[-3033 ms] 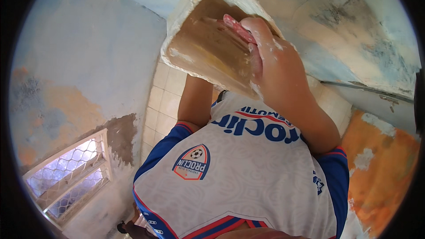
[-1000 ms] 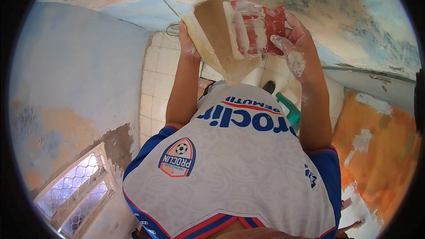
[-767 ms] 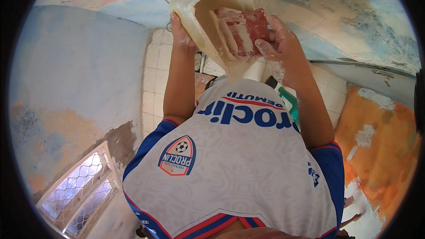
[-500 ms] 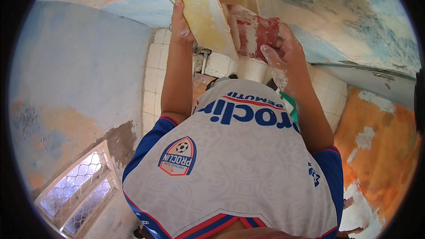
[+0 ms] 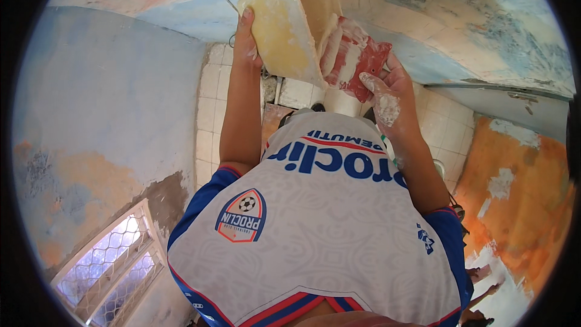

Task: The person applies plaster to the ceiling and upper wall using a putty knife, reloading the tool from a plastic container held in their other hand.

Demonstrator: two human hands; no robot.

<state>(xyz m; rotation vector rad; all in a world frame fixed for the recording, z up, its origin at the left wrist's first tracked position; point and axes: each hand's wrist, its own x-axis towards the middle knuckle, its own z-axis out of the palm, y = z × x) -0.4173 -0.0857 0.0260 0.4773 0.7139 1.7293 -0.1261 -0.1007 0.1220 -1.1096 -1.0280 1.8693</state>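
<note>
Both my arms reach ahead of my body. My left hand (image 5: 246, 39) grips a yellowish plastic tub (image 5: 279, 33) from its left side. The tub is tilted, its mouth facing right, and white putty is smeared along its rim. My right hand (image 5: 392, 88) pinches a flat red putty spreader (image 5: 363, 59) by its right edge, thumb on the near face and fingers behind. White putty streaks the spreader, whose left edge is at the tub's mouth; whether it touches the rim I cannot tell. Dried white putty coats my right thumb and palm.
A patchy painted wall (image 5: 423, 30) rises just ahead. To the left are a blue-grey wall (image 5: 109, 97) and a meshed window (image 5: 112, 266). White tiles (image 5: 209, 94) lie below. Another person's arm (image 5: 484, 295) shows at lower right, by an orange wall (image 5: 520, 200).
The tub has come slightly nearer to me, and my right hand has moved the spreader a little right and nearer. More of the other person's arm shows at lower right.
</note>
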